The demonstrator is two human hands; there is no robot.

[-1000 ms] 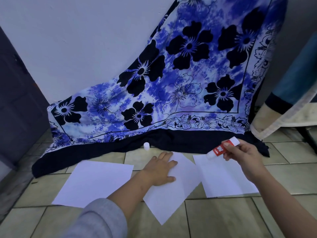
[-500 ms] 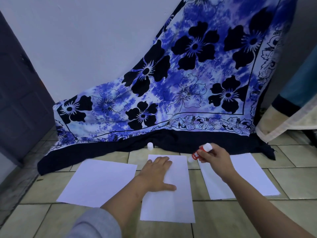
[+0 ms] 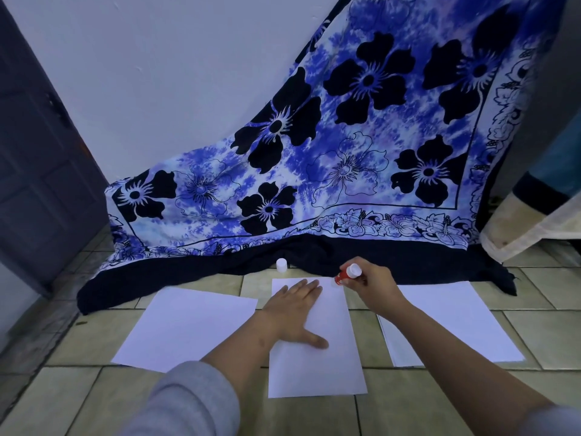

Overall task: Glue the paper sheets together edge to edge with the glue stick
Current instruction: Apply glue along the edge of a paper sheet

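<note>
Glue stick (image 3: 347,274) between right fingers (image 3: 366,276)

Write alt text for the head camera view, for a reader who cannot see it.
A person's left hand presses flat on the middle sheet of three white sheets on a tiled floor, while the right hand holds a red glue stick at that sheet's far right corner. A small white cap stands by a blue floral cloth behind.

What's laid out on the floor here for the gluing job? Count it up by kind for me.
3 paper sheets
1 glue stick
1 white cap
Total: 5
</note>
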